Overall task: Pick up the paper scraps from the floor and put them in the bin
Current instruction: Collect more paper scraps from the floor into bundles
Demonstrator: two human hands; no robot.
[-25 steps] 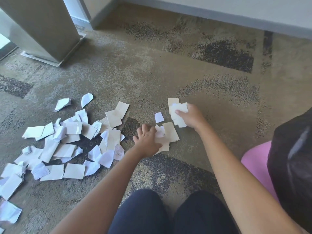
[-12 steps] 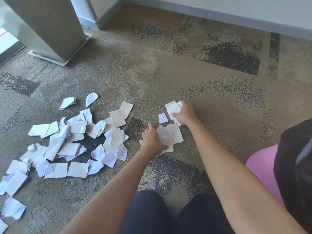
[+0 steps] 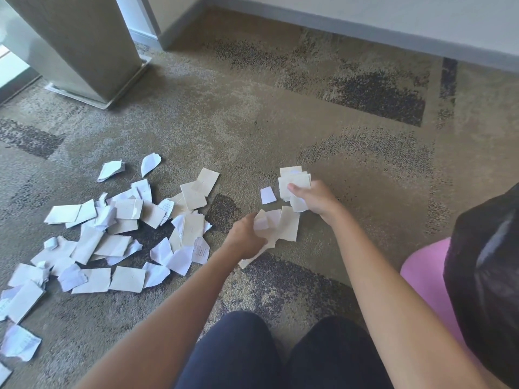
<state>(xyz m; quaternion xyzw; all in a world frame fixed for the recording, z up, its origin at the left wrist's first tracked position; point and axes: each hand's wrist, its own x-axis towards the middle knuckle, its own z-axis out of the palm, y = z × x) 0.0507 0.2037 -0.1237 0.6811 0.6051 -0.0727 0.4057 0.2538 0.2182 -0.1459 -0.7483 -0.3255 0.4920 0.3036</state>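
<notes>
Holding a small wad of scraps each, the left hand [image 3: 247,237] and right hand [image 3: 314,197] are curled round flat, torn beige and white bits just above the carpet [image 3: 252,113]. Barely started I'd say: one loose scrap [image 3: 267,195] lies between them, the big pile [image 3: 112,234] sits untouched to the left (thin, some crumpled), and the pink bin [image 3: 421,276] with its glossy black liner [image 3: 483,276] waits at the right.

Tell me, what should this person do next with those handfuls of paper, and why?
Probably carry both handfuls to the black-lined bin on the right. The left hand and right hand each already grip a bunch of scraps, so there is little room for the small white scrap lying between them.
</notes>
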